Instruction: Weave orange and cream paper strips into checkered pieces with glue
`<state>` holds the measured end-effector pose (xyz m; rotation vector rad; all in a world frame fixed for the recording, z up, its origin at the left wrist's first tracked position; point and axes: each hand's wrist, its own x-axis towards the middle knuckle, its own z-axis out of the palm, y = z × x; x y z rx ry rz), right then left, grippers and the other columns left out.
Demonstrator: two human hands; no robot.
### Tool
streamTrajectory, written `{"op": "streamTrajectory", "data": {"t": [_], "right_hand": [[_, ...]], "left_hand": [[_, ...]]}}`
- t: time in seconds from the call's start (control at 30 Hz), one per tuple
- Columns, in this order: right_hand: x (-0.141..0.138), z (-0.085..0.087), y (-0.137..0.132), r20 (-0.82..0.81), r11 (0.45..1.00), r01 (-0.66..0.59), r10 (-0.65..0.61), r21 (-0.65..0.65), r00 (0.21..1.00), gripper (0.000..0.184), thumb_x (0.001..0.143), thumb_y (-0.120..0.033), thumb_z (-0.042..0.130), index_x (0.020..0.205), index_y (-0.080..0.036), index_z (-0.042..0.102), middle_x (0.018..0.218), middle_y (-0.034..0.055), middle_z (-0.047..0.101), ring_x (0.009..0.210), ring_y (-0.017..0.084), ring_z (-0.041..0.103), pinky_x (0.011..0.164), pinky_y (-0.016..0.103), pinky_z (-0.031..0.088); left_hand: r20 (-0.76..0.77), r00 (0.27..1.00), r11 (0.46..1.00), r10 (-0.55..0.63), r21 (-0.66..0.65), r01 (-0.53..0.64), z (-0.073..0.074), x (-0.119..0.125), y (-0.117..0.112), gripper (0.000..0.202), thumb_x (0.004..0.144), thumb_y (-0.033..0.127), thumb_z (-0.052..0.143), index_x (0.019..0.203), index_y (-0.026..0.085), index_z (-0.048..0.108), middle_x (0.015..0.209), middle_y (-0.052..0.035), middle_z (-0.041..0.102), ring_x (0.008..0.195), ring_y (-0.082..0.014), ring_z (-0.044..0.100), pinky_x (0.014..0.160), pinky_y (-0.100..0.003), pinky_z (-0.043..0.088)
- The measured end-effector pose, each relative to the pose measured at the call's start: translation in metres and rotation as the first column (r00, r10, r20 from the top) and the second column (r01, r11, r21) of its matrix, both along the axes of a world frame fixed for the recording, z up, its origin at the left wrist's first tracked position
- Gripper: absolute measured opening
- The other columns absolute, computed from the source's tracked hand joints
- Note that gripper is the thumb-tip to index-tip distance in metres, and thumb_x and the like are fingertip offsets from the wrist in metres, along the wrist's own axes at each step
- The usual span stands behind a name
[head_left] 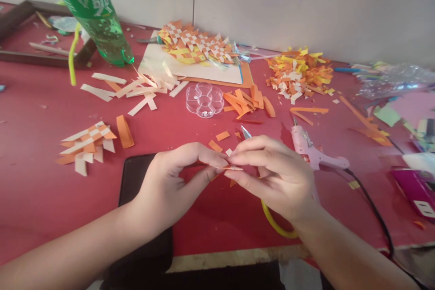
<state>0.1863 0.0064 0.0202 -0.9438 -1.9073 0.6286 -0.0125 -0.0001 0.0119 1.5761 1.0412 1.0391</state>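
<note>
Between my left hand (178, 174) and my right hand (277, 174), a small piece of orange and white paper (235, 168) is pinched edge-on, its far side hidden by the fingers. Both thumbs press from below and the fingertips from above. Scissors with a yellow handle (277, 227) lie beneath my right hand, their blade tip showing past the knuckles. Small orange paper scraps (215, 146) are scattered just beyond my fingers. Under my left wrist is a flat black object (136, 176). Left of it lies a woven piece of orange and white paper strips (90, 140).
A pink glue gun (311, 149) trails a black cord at the right. Farther back are a clear flower-shaped tray (205, 98), white strips (142, 88), orange strips (246, 102), a larger woven paper piece (197, 43), a heap of cuttings (299, 72) and a tilted green bottle (98, 18).
</note>
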Motion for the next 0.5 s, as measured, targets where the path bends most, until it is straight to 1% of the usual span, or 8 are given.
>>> {"op": "streamTrajectory", "data": {"t": [0.1, 0.37, 0.5], "right_hand": [[0.0005, 0.0013, -0.0001, 0.028, 1.0, 0.009, -0.009, 0.011, 1.0, 0.017, 0.08, -0.015, 0.075, 0.093, -0.026, 0.072, 0.089, 0.001, 0.069, 0.059, 0.008, 0.06, 0.055, 0.022, 0.056], [0.0009, 0.0028, -0.0009, 0.051, 0.999, 0.004, -0.006, 0.034, 0.999, 0.014, 0.081, -0.014, 0.074, 0.091, -0.024, 0.072, 0.087, 0.0018, 0.07, 0.056, 0.007, 0.057, 0.052, 0.02, 0.054], [0.0004, 0.0035, 0.0002, 0.059, 0.999, 0.006, -0.009, 0.045, 0.998, 0.014, 0.082, -0.015, 0.073, 0.091, -0.025, 0.072, 0.086, 0.0014, 0.07, 0.055, 0.007, 0.058, 0.051, 0.022, 0.055]], "left_hand": [[0.0, 1.0, 1.0, -0.007, 0.008, 0.007, 0.0011, -0.0001, -0.0005, 0.007, 0.091, 0.021, 0.064, 0.087, 0.024, 0.068, 0.09, 0.001, 0.077, 0.085, -0.0139, 0.073, 0.08, -0.023, 0.058], [-0.008, 1.0, 1.0, -0.012, 0.003, 0.012, -0.0001, 0.0011, -0.0005, 0.007, 0.091, 0.019, 0.064, 0.088, 0.025, 0.068, 0.09, 0.0037, 0.076, 0.085, -0.0108, 0.072, 0.081, -0.019, 0.057], [-0.016, 1.0, 1.0, -0.012, 0.003, 0.012, 0.0006, 0.0005, -0.0001, 0.007, 0.091, 0.02, 0.064, 0.087, 0.025, 0.068, 0.089, 0.0025, 0.076, 0.085, -0.0122, 0.072, 0.081, -0.021, 0.058]]}}
